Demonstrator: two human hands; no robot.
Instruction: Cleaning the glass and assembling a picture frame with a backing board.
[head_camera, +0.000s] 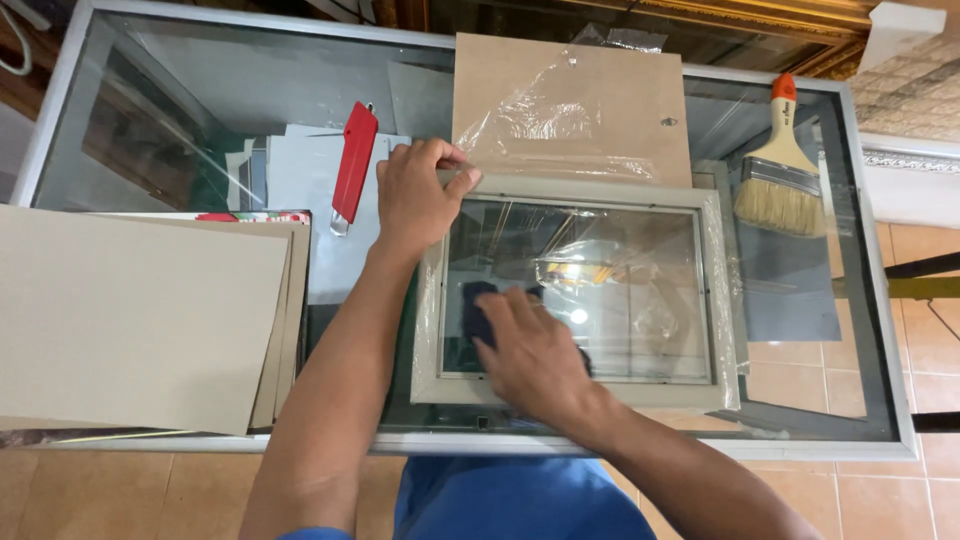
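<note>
A pale grey picture frame (580, 190) with a glass pane lies flat on the glass-topped table (180, 90). My left hand (415, 195) grips the frame's top left corner, fingers curled over its edge. My right hand (530, 355) presses a dark cloth (475, 310) flat against the pane near its lower left part. Loose clear plastic wrap (600, 265) lies crumpled under or on the glass at the middle.
A brown backing board (570, 70) with plastic film lies behind the frame. A red utility knife (352, 160) lies to the left, a wide paintbrush (782, 170) at the right. Stacked cardboard sheets (130, 320) cover the table's left front. Tiled floor shows beyond the table's edges.
</note>
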